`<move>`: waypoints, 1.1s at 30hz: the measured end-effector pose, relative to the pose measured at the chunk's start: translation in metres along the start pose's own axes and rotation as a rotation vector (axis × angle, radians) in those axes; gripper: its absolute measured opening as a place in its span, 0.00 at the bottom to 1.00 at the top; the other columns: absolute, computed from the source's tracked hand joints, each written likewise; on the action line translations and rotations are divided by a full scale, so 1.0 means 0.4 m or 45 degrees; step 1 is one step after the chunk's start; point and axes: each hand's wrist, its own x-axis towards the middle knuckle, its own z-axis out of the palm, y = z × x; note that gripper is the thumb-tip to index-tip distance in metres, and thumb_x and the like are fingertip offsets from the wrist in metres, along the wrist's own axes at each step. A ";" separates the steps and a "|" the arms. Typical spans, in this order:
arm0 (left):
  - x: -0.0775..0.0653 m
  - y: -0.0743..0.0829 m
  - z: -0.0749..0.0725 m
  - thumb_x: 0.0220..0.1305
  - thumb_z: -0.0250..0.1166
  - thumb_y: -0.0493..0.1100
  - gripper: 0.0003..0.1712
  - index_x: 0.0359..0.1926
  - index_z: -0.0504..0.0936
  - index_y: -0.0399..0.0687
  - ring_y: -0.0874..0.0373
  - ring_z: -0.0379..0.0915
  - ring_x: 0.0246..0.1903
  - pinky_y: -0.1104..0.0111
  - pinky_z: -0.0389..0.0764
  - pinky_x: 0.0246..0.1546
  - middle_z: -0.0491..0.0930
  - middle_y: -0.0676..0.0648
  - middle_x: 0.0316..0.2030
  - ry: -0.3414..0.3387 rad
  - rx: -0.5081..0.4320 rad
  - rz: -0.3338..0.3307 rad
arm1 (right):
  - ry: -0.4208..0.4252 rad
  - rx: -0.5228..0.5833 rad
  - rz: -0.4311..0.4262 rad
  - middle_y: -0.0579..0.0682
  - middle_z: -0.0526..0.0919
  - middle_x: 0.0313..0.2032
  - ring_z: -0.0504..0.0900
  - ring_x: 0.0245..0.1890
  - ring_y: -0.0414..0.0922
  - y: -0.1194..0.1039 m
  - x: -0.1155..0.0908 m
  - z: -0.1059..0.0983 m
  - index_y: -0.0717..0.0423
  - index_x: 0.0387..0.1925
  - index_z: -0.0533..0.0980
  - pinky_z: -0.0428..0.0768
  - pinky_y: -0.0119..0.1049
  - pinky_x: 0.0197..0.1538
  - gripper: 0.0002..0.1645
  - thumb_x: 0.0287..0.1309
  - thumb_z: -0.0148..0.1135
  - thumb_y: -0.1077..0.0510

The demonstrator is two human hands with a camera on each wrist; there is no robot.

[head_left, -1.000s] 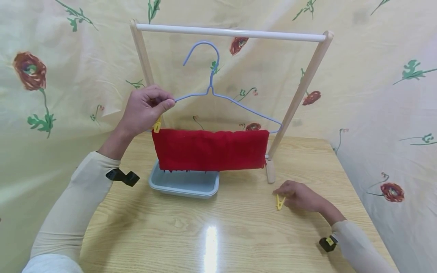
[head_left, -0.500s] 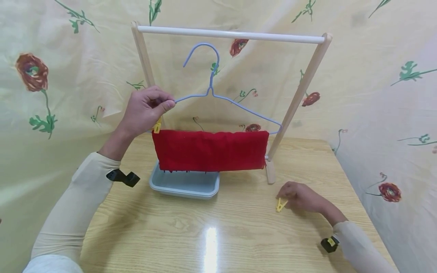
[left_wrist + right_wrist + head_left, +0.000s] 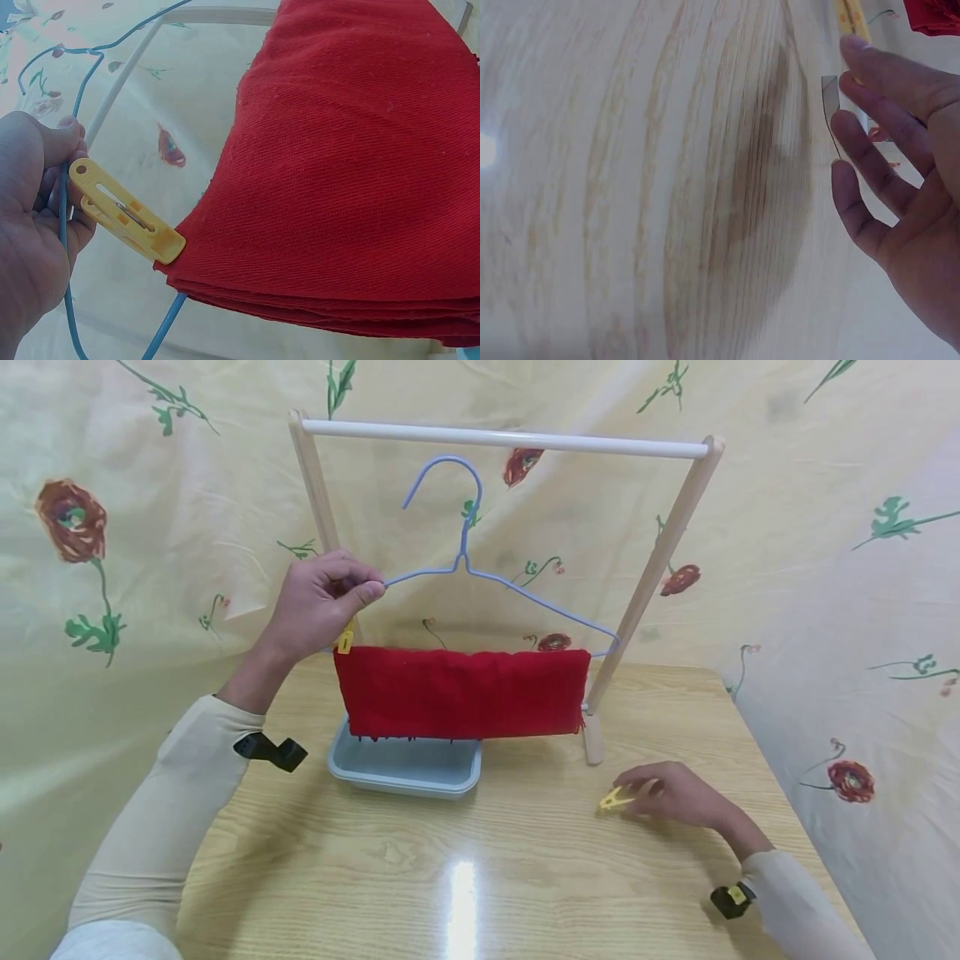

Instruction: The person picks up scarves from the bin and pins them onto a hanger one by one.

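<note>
My left hand (image 3: pixel 318 597) pinches the left shoulder of a blue wire hanger (image 3: pixel 543 602), whose hook points up below the rack's bar. Over the hanger's lower bar hangs a folded red cloth (image 3: pixel 461 693). Just under the left hand, a yellow clothespin (image 3: pixel 127 214) clips the cloth's left corner; the left wrist view shows it close to the fingers. At the right, low over the table, my right hand (image 3: pixel 675 795) pinches a second yellow clothespin (image 3: pixel 615 800) between thumb and index finger. The other fingers of that hand are loosely bent in the right wrist view.
A drying rack with a white top bar (image 3: pixel 510 439) and wooden legs stands behind the hanger. Partly under the cloth sits a light blue tray (image 3: pixel 405 772) on the wooden table (image 3: pixel 375 877). A flowered curtain (image 3: pixel 825 610) surrounds the table.
The clothespin in my right hand has turned from pointing downward to pointing left, and that hand has shifted slightly right. My left hand, the hanger and the cloth stay put.
</note>
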 end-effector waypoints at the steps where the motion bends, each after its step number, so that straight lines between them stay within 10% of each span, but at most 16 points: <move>1: 0.000 0.000 0.000 0.61 0.71 0.29 0.05 0.38 0.88 0.31 0.59 0.68 0.24 0.75 0.71 0.25 0.80 0.54 0.29 0.001 0.003 0.002 | 0.015 0.011 0.000 0.45 0.89 0.45 0.85 0.43 0.40 0.001 -0.001 0.001 0.51 0.51 0.85 0.83 0.35 0.43 0.21 0.55 0.77 0.53; 16: 0.002 0.011 -0.002 0.62 0.71 0.30 0.05 0.40 0.89 0.32 0.59 0.68 0.25 0.75 0.71 0.25 0.80 0.53 0.30 -0.002 0.024 -0.019 | 0.331 0.256 -0.053 0.59 0.86 0.44 0.83 0.41 0.36 -0.021 -0.009 -0.012 0.61 0.52 0.83 0.84 0.31 0.44 0.18 0.60 0.71 0.66; 33: 0.003 0.018 0.001 0.62 0.71 0.30 0.05 0.39 0.89 0.32 0.58 0.68 0.25 0.75 0.71 0.25 0.78 0.52 0.29 -0.007 0.023 -0.026 | 0.508 0.440 -0.168 0.37 0.85 0.48 0.82 0.42 0.36 -0.152 0.017 -0.114 0.71 0.58 0.77 0.81 0.25 0.48 0.24 0.58 0.66 0.76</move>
